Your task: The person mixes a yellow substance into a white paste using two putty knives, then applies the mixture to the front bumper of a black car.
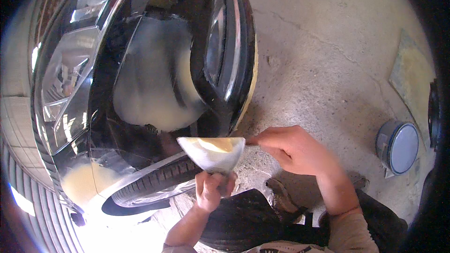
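Observation:
A wide putty knife (201,155) with a pale metal blade is gripped by its handle in my left hand (213,189). Cream-yellow filler paste (220,145) lies across the blade. At the blade's right corner is my right hand (293,147), its fingers closed around a thin item mostly hidden by the hand; its kind does not show. Just beyond the knife stands the front corner of a black car (105,112). A large dull, sanded patch (150,75) with cream areas covers its bumper, and another cream patch (91,180) sits above the wheel arch.
The car's tyre (161,182) is just left of the putty knife, and its headlight (70,72) is at the far left. On the concrete floor (323,61) to the right, a round lidded can (403,147) stands near a flat, stained board (412,77).

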`<control>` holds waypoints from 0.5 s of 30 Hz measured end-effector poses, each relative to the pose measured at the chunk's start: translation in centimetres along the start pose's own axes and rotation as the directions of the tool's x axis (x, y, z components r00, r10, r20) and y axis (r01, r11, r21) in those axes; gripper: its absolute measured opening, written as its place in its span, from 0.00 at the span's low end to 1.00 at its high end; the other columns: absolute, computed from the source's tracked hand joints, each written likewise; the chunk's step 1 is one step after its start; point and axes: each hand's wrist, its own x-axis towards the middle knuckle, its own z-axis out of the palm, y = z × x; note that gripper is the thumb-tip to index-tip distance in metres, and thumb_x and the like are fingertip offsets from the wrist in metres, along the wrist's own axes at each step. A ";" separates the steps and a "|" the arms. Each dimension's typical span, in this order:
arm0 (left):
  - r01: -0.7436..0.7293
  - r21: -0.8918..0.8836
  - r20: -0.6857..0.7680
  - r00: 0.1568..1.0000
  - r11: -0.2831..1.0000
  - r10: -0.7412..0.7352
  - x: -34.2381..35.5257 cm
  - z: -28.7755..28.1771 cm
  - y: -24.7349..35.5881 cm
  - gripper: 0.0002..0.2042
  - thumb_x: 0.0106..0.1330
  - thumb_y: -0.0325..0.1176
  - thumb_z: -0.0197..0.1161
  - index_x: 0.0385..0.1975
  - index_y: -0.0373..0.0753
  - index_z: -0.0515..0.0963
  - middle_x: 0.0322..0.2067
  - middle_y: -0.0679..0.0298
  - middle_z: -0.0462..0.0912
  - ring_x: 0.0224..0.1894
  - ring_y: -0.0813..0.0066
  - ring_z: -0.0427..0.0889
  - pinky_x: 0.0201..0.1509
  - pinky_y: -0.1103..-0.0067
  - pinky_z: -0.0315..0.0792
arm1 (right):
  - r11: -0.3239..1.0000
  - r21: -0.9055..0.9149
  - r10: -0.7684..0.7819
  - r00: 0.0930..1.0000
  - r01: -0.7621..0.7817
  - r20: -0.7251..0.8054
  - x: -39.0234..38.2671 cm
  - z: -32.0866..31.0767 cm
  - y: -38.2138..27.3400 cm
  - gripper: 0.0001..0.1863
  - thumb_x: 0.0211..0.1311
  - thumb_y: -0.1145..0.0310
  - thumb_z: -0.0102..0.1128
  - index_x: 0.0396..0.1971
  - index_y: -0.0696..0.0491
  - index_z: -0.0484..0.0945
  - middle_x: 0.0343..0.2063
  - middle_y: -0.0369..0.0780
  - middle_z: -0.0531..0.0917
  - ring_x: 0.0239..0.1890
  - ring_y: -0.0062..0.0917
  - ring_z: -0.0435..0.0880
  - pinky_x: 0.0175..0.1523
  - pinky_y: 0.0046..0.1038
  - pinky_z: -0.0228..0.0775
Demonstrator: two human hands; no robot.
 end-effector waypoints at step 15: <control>-0.332 0.863 0.174 0.903 0.382 0.392 3.3 1.8 -2.2 0.29 0.57 0.17 0.60 0.62 0.42 0.72 0.38 0.50 0.76 0.36 0.54 0.77 0.38 0.68 0.73 | 0.346 0.938 0.589 0.787 -0.040 -0.184 -1.4 -0.4 3.6 0.11 0.67 0.75 0.51 0.44 0.59 0.80 0.30 0.30 0.82 0.31 0.12 0.76 0.38 0.19 0.69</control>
